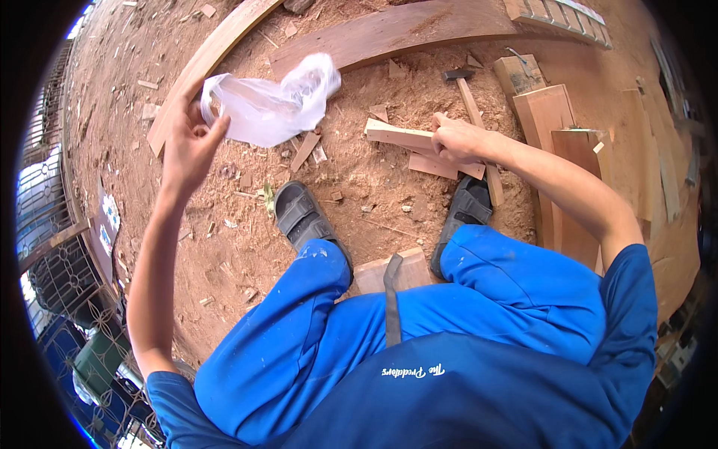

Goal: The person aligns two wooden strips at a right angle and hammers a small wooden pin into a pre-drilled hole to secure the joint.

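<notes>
My left hand [188, 146] is raised at the left, its thumb and curled fingers at the near end of a crumpled, translucent white plastic bag [262, 112]. It seems to grip the bag's edge, while the bag spreads off to the right above the ground. My right hand [458, 140] is closed on a short pale strip of wood [396, 135], its index finger lying along the top. Beneath that strip lies another small wooden piece [432, 166]. A hammer [470, 101] rests just beyond, its handle passing under my right forearm.
Long planks [396, 34] lie across the far ground, and another board [217, 52] slants at the far left. Wooden blocks [544, 116] stand on the right. Sawdust and offcuts cover the dirt around my sandals [303, 217]. A metal grille [56, 254] borders the left side.
</notes>
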`<state>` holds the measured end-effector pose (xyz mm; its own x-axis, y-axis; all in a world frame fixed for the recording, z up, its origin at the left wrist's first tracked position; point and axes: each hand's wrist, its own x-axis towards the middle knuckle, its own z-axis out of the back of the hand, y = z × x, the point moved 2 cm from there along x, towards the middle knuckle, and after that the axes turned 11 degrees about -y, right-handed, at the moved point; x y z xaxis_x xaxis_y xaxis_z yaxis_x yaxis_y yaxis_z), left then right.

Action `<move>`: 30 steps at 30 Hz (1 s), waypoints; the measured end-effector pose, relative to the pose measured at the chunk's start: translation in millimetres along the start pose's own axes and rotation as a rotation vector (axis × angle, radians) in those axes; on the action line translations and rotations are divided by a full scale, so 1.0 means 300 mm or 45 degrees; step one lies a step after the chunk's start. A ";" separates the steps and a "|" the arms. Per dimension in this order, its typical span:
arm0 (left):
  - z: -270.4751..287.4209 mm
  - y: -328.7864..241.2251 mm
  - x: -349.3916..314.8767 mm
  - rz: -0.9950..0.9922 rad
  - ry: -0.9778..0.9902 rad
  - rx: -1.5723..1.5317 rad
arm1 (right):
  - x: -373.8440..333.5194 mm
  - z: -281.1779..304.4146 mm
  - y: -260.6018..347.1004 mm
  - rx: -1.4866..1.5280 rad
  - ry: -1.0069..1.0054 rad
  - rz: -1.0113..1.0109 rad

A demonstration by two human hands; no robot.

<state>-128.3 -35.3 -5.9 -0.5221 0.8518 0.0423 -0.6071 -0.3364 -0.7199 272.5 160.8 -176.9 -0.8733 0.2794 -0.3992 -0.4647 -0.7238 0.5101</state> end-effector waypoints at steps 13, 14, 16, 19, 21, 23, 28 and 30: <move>0.021 -0.049 0.015 -0.540 -0.383 0.417 | -0.033 0.146 -0.012 0.086 0.159 0.009; 0.025 -0.114 -0.025 -0.632 -0.339 0.376 | -0.041 0.153 -0.015 0.123 0.162 0.004; -0.018 -0.195 -0.095 -0.783 -0.152 0.154 | -0.041 0.173 0.015 0.254 0.212 -0.025; -0.129 -0.232 -0.201 -0.656 0.296 -0.108 | -0.023 0.202 0.090 0.424 0.363 -0.097; -0.214 -0.219 -0.242 -0.527 0.435 -0.060 | -0.027 0.232 0.159 0.549 0.502 -0.220; -0.266 -0.206 -0.256 -0.296 0.527 -0.121 | -0.023 0.231 0.204 0.658 0.540 -0.113; -0.350 -0.164 -0.244 0.301 0.549 -0.546 | -0.025 0.222 0.259 0.825 0.656 -0.154; -0.386 -0.123 -0.228 0.456 0.559 -0.694 | -0.034 0.209 0.266 0.954 0.672 -0.150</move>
<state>-0.8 -34.8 -62.5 -0.2774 0.8476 -0.4524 -0.0075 -0.4728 -0.8811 235.0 139.8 -84.4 -0.7198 -0.1317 -0.6815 -0.6805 -0.0600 0.7303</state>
